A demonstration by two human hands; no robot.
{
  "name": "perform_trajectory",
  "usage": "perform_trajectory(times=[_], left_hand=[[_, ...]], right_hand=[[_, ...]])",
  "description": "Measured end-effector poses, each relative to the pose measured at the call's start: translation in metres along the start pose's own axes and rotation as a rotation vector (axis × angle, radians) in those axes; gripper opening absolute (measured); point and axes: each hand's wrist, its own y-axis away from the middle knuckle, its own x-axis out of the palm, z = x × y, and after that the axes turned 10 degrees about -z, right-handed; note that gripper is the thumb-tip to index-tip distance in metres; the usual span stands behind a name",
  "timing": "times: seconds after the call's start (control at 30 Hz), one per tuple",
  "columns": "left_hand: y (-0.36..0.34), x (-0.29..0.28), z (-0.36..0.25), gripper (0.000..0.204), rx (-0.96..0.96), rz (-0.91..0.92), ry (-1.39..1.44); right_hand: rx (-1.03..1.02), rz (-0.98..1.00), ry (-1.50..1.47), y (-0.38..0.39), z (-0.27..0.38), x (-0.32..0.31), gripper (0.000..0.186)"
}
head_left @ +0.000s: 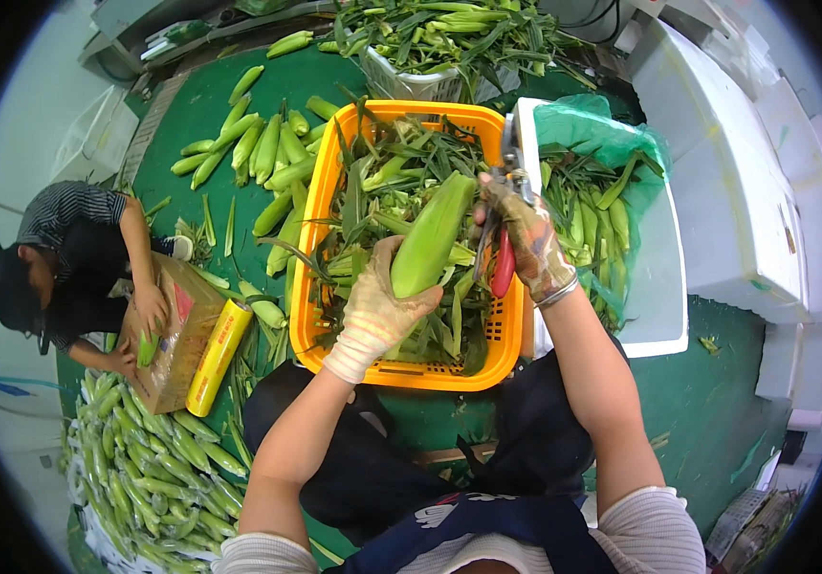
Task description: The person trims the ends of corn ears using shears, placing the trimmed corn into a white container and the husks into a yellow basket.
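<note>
My left hand (377, 311), in a pale glove, is closed around the lower part of a green ear of corn (435, 234) in its husk. The ear tilts up and to the right, its top close to my other hand. Pruning shears with red handles (504, 264) are gripped in my right hand (535, 239), which wears a patterned glove; their metal blades point away from me. Both hands are above an orange plastic basket (411, 380) full of cut husks and leaves (363, 206).
A white foam box (661, 287) with green plastic and corn stands right of the basket. Husked ears (272, 153) lie on the green floor, far left. A person (76, 258) squats by a cardboard box (181, 316) and wrapped corn (153, 469). A leaf-filled crate (420, 81) is beyond.
</note>
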Motion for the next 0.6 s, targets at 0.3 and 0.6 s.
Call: perform_trajectory(times=[0.3,0.6], left_hand=[[0.003,0.018,-0.005,0.061,0.261,-0.244,-0.400],[-0.029,0.012,0.005,0.036,-0.472,-0.115,0.569]], right_hand=[[0.164,0.148,-0.157,-0.007,-0.004,-0.019,0.022],[-0.036,0.152,-0.520,0.010,-0.026,0.000,0.015]])
